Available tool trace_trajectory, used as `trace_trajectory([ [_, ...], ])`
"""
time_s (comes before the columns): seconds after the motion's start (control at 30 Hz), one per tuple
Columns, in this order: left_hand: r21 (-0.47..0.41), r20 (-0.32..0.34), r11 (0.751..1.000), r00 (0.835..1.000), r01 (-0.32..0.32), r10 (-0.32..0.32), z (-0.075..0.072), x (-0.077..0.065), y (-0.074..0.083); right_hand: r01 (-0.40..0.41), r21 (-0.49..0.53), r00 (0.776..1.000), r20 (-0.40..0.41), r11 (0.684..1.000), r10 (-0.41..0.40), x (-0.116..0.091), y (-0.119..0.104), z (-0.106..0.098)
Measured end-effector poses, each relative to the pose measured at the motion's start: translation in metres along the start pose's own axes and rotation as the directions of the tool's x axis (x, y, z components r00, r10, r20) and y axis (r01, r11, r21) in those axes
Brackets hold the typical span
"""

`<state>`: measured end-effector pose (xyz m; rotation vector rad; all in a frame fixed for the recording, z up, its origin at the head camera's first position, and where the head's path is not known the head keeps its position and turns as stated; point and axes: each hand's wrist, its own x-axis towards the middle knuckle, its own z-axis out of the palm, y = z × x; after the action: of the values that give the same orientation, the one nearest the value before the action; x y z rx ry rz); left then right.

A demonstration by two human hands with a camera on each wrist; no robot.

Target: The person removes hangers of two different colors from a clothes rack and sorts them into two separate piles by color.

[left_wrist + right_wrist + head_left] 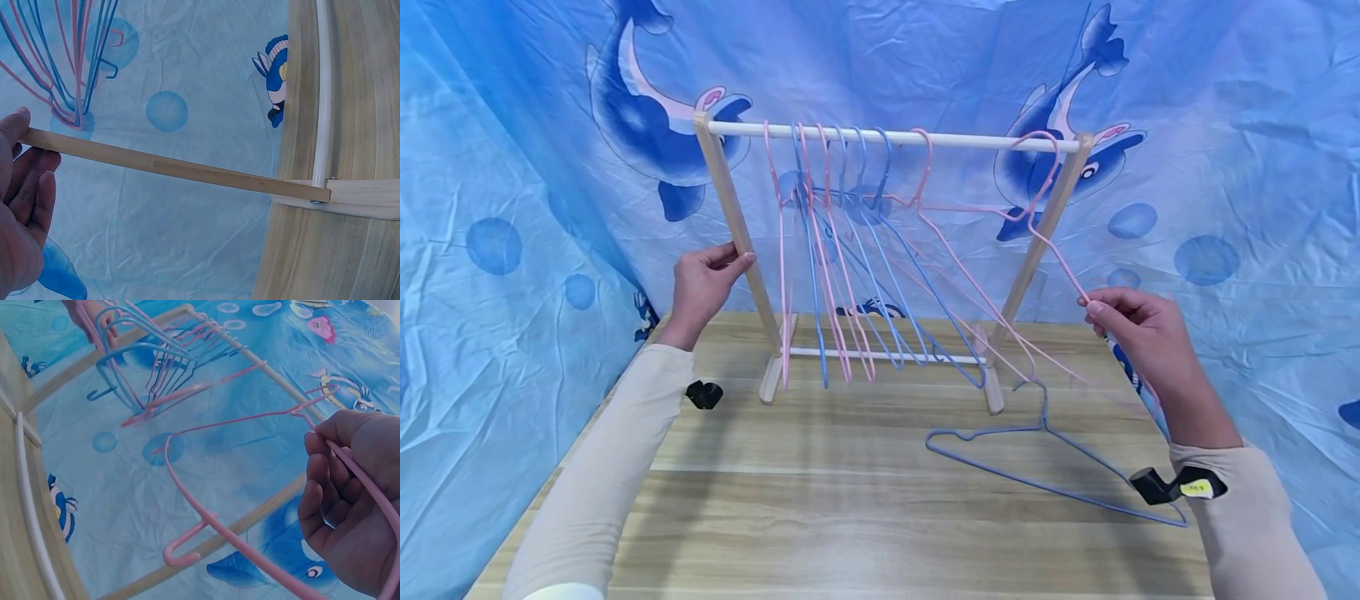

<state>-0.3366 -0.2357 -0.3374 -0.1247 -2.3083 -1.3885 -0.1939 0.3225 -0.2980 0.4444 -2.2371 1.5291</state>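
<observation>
My left hand (703, 287) pinches the left wooden post (730, 196) of a small clothes rack between thumb and fingers; the left wrist view shows the same post (175, 167) with the hand (28, 206) at one side. My right hand (1138, 333) grips one sloping arm of a pink clothes hanger (1062, 258). That hanger's hook is at the right end of the white rail (970, 141); whether it bears on the rail I cannot tell. In the right wrist view the pink hanger (369, 484) runs across the palm of the hand (350, 531).
Several pink and blue hangers (886, 167) hang from the rail, mostly bunched left of centre. A blue hanger (1044, 408) lies on the wooden table (820, 500) at front right. Behind stands a blue dolphin-print cloth (865, 50). The rack's feet (771, 381) rest on the table.
</observation>
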Motion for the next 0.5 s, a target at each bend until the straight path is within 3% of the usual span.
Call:
trace_trajectory([
  [0.27,-0.004,-0.001,1.000,1.000,-0.012,0.012,0.000,-0.001,0.000,-0.025,-0.131,1.000,0.001,0.991,0.026,-0.017,0.014,-0.004],
  [0.5,0.000,0.004,1.000,1.000,0.003,-0.003,0.000,0.001,0.000,-0.041,-0.117,0.999,-0.014,0.992,0.040,-0.034,0.027,-0.006],
])
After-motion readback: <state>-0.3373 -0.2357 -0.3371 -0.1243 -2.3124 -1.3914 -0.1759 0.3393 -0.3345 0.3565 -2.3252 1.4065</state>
